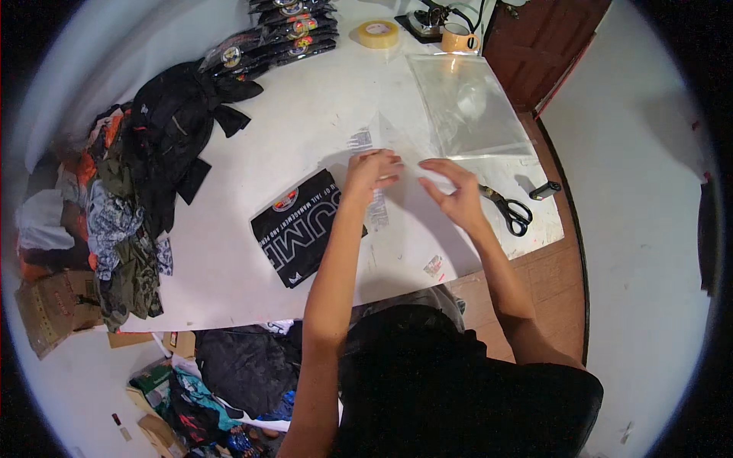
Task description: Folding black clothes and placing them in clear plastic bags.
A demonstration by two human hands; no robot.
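Note:
A clear plastic bag (401,139), thin and hard to make out, stands over the middle of the white table. At its left side is my left hand (372,172), fingers curled and apparently pinching the film. My right hand (458,192) is held at the bag's right side, thumb and forefinger apart, with nothing plainly gripped. Left of my hands lies a folded black garment (301,229) with white lettering and a round emblem, partly hidden behind my left forearm. Black-handled scissors (513,214) rest just right of my right hand.
Flat clear bags (473,103) lie at the back right, near a tape roll (378,33) and an orange mug (459,38). Packed black garments (294,34) are stacked at the back. Loose dark clothes (172,114) cover the left side. A small black object (544,191) sits by the right edge.

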